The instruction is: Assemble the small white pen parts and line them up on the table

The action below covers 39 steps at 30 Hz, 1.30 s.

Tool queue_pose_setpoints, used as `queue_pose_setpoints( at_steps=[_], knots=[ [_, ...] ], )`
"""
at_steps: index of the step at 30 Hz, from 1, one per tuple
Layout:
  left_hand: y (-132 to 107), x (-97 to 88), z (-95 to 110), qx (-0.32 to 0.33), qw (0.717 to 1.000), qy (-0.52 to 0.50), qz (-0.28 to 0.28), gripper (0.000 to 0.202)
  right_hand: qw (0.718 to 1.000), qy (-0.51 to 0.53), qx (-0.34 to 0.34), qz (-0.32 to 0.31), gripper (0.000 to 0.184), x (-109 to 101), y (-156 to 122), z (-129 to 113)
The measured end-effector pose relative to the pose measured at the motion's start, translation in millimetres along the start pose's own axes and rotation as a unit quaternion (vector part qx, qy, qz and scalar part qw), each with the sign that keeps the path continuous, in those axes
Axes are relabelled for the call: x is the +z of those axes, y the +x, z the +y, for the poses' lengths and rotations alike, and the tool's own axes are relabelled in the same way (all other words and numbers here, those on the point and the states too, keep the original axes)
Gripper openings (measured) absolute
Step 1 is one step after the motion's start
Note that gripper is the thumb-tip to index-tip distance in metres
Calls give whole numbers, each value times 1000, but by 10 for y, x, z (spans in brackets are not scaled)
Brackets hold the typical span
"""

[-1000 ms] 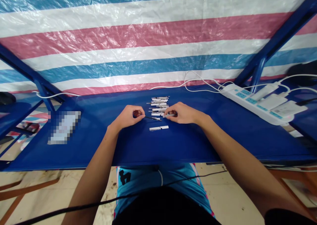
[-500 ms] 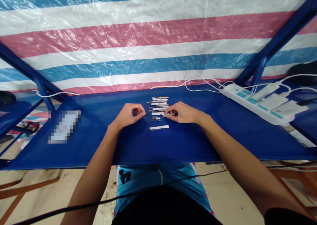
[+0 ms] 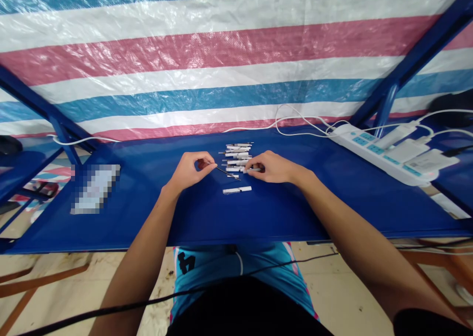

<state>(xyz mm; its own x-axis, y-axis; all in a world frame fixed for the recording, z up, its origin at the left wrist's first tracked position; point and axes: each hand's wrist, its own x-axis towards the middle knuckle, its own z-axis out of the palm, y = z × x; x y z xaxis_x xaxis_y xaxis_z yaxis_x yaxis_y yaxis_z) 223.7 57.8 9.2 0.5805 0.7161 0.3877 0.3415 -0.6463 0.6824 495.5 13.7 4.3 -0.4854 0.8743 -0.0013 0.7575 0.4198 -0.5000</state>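
left hand [image 3: 192,170] pinches one end of a thin dark rod [image 3: 226,173], likely to leave its far tip free; right hand [image 3: 272,168], fingers curled, pinches a pale piece [image 3: 253,170] beside the white pen-like sticks [image 3: 239,154], probably lined up for easy reach. one loose stick [image 3: 237,190] lies nearer the body on the blue table [image 3: 295,215].

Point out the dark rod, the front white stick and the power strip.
Dark rod [image 3: 225,172]: head view, mid-shaft.
Front white stick [image 3: 236,190]: head view, mid-length.
Power strip [image 3: 381,160]: head view, white casing.

A thin dark rod [image 3: 225,172] slants near clustered slim white pieces [image 3: 242,155].
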Motion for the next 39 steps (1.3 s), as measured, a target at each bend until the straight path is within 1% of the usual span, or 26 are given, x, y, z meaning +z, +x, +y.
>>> queue_pose_setpoints(
  at_steps=[11, 18, 27, 33, 39],
  knots=[
    [3, -2, 0, -6, 1000, -6, 20, 30, 1000, -1, -3, 6, 25, 12, 1, 22],
    [7, -3, 18, -9, 1000, -15, 22, 30, 1000, 7, -10, 7, 24, 11, -3, 34],
    [2, -1, 12, -14, 999, -10, 32, 33, 1000, -10, 8, 0, 25, 4, 0, 13],
    [10, 0, 4, -16, 999, -7, 39, 40, 1000, 5, -15, 13, 23, 3, -1, 34],
    [14, 26, -16, -17, 999, -9, 49, 36, 1000, 3, -6, 10, 24, -1, -2, 19]
  ],
)
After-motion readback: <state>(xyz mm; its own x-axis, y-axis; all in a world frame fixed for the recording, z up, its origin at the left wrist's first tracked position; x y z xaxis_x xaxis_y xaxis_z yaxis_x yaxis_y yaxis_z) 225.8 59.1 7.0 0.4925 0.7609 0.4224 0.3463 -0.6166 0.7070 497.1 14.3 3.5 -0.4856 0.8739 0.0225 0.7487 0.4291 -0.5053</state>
